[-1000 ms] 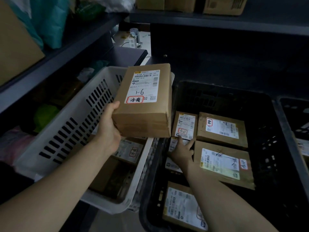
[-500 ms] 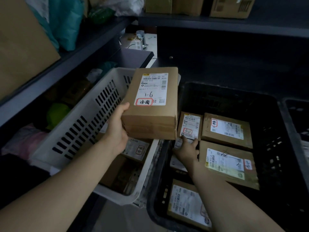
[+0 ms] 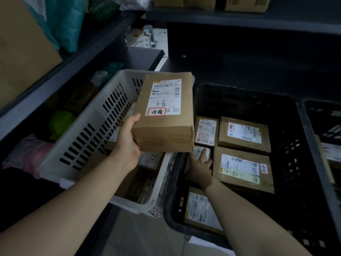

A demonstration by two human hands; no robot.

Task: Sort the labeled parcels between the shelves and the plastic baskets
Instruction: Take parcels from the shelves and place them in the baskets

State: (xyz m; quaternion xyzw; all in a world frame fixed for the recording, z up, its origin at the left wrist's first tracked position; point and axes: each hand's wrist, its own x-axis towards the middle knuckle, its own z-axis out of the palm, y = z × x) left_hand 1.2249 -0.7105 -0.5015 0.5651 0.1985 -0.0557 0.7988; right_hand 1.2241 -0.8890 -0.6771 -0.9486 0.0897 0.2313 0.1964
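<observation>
Left of the grip, a shelf [image 3: 55, 74] holds bags, and beneath the grip stands a white basket [image 3: 88, 130] with parcels inside. The left hand [image 3: 127, 143] grips a brown box [image 3: 164, 126] by its near left corner, label up, likely so the handwritten code can be read. Below and right of that grip, the right hand [image 3: 200, 169] lies open, fingers straight on a small parcel [image 3: 196, 151] in the black basket [image 3: 295, 145], probably choosing the next one.

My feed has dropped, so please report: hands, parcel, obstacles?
Left hand grips 1-6 parcel over white basket. Right hand touches small parcel in black basket. No obstacle seen.
</observation>
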